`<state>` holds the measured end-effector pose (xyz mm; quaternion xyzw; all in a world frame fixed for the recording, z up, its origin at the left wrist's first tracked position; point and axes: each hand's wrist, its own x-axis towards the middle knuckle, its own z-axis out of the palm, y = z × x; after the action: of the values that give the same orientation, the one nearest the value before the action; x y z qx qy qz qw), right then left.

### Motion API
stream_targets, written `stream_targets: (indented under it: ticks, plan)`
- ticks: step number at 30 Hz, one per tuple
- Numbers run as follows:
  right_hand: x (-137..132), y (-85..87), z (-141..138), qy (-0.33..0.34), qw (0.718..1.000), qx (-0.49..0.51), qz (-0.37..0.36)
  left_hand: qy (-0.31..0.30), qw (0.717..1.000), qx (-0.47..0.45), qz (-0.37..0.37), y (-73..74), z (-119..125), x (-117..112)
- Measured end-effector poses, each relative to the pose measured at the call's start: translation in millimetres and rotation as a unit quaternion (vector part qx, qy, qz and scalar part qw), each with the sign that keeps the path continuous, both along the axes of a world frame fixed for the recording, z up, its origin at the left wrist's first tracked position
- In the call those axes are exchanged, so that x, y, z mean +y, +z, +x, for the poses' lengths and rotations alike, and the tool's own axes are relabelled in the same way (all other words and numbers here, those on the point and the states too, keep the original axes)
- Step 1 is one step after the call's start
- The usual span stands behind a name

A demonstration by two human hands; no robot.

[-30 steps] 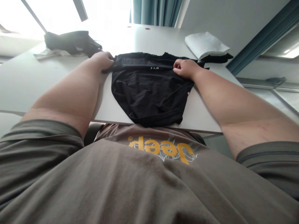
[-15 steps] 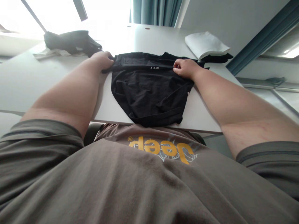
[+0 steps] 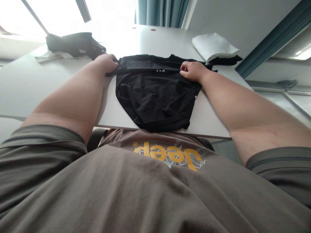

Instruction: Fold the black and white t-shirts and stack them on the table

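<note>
A black T-shirt (image 3: pixel 155 94) with a small white print lies spread on the white table, its collar side away from me and its lower end at the near edge. Creases run across its middle and lower part. At the left sleeve, my left hand (image 3: pixel 108 63) is closed on the cloth, its fingertips partly hidden. My right hand (image 3: pixel 191 70) rests on the upper right of the shirt with curled fingers, closed on the fabric near the print.
On the white table (image 3: pixel 31 84), a dark heap of clothing (image 3: pixel 73 44) with pale cloth beneath lies at the back left. A folded white cloth (image 3: pixel 215 47) sits on a black one (image 3: pixel 227 60) at the back right. Blue-green curtains (image 3: pixel 162 13) hang behind.
</note>
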<state>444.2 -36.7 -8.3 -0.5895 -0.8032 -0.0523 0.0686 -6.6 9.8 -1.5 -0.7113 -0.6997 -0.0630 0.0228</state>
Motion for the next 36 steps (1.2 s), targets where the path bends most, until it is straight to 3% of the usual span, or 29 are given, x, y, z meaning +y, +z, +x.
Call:
stream_targets:
  ticks: [36]
  plan:
    - [-0.1,-1.5,1.5,0.009,1.000,0.015,-0.004,0.004,1.000,0.007,0.006,-0.2,3.1,-3.3]
